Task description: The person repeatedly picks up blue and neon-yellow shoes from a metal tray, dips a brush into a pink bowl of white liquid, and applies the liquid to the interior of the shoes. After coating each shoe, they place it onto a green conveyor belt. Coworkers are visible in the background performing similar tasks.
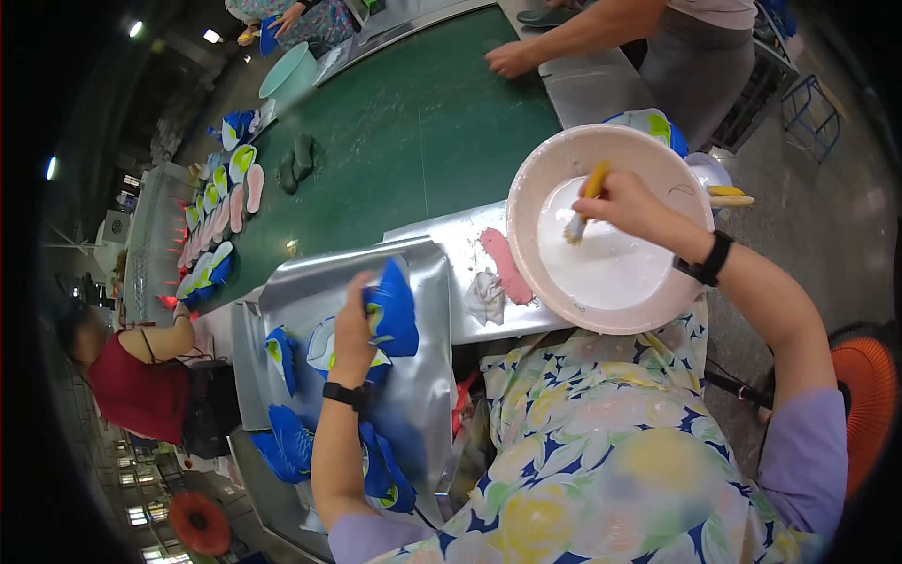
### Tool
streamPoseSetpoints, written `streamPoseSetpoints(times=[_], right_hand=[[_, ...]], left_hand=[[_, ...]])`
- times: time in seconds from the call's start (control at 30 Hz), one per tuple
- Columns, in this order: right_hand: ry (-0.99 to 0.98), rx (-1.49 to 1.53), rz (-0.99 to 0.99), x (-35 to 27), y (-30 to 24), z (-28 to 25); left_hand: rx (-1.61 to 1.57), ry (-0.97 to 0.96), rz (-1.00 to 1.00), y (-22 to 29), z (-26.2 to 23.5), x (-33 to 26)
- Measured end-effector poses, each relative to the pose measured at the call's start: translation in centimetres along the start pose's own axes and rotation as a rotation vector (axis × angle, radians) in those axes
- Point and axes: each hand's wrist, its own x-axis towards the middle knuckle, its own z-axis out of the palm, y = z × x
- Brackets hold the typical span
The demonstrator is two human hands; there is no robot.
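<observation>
My right hand (625, 202) grips a yellow-handled brush (597, 177) with its bristles down over the white liquid (611, 263). That liquid lies in a large pale pink basin (526, 221) at the right. My left hand (354, 329), slightly blurred, holds a blue shoe upper (395, 315) above a shiny metal tray (413, 404). Around and below that hand lie several more blue uppers with lime-green linings, one of them a lace-up upper (285, 442). Part of the one under my left hand is hidden.
Beside the basin lie a crumpled cloth (485, 299) and a pink insole-like piece (505, 266). A green conveyor belt (395, 141) carries dark shoe-shaped forms (299, 162), with pink insoles (254, 188) and uppers along its left side. Co-workers stand at top right, top and left.
</observation>
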Motion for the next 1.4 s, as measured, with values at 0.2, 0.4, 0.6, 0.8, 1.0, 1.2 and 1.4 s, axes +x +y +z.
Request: streamPoseSetpoints(times=[0.2, 0.4, 0.6, 0.8, 1.0, 1.2, 1.4], right_hand=[[-0.458, -0.393, -0.122, -2.0, -2.5, 3.7], [-0.202, -0.378, -0.292, -3.3, -1.0, -2.6], [0.035, 0.062, -0.444, -3.4, -5.0, -7.0], [0.176, 0.126, -0.5, -2.8, -7.1, -7.4], [0.346, 0.144, -0.239, -3.5, -5.6, -5.4], [0.263, 0.502, -0.093, -4.4, -5.1, -3.4], [0.134, 0.648, -0.033, -5.2, -5.1, -1.9]], left_hand=[[-0.682, 0.086, -0.119, -2.9, -2.8, 0.9], [-1.336, -0.136, -0.348, 2.1, -1.3, 4.6], [-1.045, -0.356, -0.163, 8.3, 1.2, 10.3], [-1.101, -0.444, 0.006, 17.5, 2.0, 11.9], [-1.28, -0.062, -0.068, 19.4, 5.2, 10.6], [-1.571, 0.148, -0.169, 13.7, 9.4, 9.7], [-1.35, 0.279, 0.129, 14.3, 9.4, 11.4]])
